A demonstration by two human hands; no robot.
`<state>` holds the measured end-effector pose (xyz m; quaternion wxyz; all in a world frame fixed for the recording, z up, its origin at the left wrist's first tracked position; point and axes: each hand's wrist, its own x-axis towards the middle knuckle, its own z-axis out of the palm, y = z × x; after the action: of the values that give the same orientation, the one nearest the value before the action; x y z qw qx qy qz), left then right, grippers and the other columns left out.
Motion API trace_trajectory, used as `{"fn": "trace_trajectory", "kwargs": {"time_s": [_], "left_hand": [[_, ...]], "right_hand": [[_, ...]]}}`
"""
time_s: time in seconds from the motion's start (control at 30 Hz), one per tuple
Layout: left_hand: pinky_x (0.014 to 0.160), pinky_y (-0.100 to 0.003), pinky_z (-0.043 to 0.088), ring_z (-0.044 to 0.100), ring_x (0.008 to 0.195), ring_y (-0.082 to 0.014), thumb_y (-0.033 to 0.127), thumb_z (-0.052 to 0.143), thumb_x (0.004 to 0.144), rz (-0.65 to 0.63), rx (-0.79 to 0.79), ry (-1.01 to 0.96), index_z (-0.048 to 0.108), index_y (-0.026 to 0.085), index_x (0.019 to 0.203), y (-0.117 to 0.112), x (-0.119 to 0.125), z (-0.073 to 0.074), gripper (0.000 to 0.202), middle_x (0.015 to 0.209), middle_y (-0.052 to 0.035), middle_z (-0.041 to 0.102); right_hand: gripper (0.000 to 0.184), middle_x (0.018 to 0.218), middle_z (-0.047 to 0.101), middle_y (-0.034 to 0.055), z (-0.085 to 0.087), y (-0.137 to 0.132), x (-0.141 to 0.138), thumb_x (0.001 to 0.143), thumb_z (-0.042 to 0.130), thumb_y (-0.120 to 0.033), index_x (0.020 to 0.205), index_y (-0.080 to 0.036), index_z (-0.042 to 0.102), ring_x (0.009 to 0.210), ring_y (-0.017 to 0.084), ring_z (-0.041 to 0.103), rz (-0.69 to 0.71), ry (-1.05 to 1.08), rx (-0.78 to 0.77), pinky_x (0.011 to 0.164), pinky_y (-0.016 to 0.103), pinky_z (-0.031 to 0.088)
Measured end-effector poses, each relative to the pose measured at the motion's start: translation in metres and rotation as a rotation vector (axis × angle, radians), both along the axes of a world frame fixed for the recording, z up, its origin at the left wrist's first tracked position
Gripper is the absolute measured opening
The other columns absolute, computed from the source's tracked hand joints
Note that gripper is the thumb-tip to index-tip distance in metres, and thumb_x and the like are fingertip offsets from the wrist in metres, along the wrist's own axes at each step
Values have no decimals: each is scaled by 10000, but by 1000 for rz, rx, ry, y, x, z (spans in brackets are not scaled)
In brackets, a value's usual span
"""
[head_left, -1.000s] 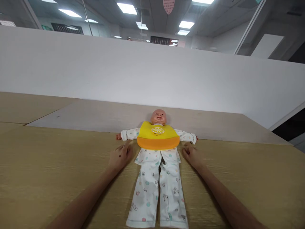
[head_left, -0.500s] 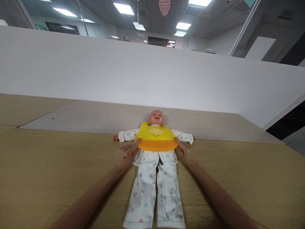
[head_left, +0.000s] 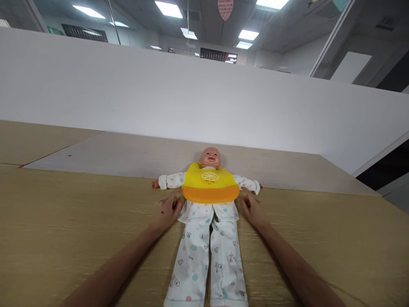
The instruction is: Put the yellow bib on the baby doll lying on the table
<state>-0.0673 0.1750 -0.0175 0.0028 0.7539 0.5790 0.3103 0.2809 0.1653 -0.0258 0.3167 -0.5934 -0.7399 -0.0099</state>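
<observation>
A baby doll (head_left: 210,157) lies on its back with its arms spread, dressed in a white printed top (head_left: 198,211) and matching trousers (head_left: 193,260). Over its chest is a yellow bib (head_left: 209,175) with an orange pocket (head_left: 211,195) along the bottom and a citrus-slice print. My left hand (head_left: 168,209) is beside the pocket's left end, its fingers loosely bent and holding nothing. On the other side, my right hand (head_left: 253,209) rests just off the pocket's right end, also empty with loosely bent fingers. The bib's neck fastening is hidden.
The wood-toned table (head_left: 79,226) has a paler grey strip (head_left: 134,153) along its far side, under the doll's head. Behind it rises a white partition (head_left: 191,98) with glass above. A dark gap (head_left: 386,157) shows at the far right.
Both hands have drawn slightly outward, and their fingertips have come off the bib's lower corners. Fingers that were stretched onto the bib are now more bent. Bib and doll look unchanged.
</observation>
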Motion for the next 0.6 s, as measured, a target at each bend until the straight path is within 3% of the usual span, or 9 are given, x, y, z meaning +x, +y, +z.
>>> {"fn": "trace_trajectory", "kwargs": {"time_s": [0.07, 0.17, 0.3, 0.6], "left_hand": [[557, -261, 367, 598, 556, -155, 321, 431, 849, 98, -75, 62, 647, 168, 927, 1, -5, 5, 277, 628, -37, 669], [526, -266, 303, 629, 638, -196, 350, 435, 841, 170, -233, 252, 631, 187, 765, 6, -14, 12, 266, 722, -66, 704], [533, -279, 282, 641, 702, -218, 339, 377, 880, 116, -302, 336, 636, 195, 769, 9, -20, 14, 316, 806, -78, 721], [558, -290, 314, 641, 727, -217, 322, 373, 896, 42, -280, 336, 636, 204, 778, 10, -19, 10, 312, 818, -70, 718]], "right_hand": [[341, 669, 658, 55, 0, 0, 5, 920, 369, -349, 1017, -129, 611, 563, 151, 588, -75, -31, -52, 541, 240, 393], [264, 669, 653, 56, 1, 3, 11, 892, 420, -347, 781, -169, 581, 575, 152, 578, -165, -177, -151, 503, 235, 267], [239, 707, 676, 65, 0, 5, 11, 883, 434, -314, 756, -177, 584, 607, 162, 586, -186, -269, -218, 511, 246, 195], [257, 695, 671, 51, 0, 5, 10, 890, 437, -323, 740, -187, 595, 619, 167, 586, -167, -230, -232, 523, 244, 211]]}}
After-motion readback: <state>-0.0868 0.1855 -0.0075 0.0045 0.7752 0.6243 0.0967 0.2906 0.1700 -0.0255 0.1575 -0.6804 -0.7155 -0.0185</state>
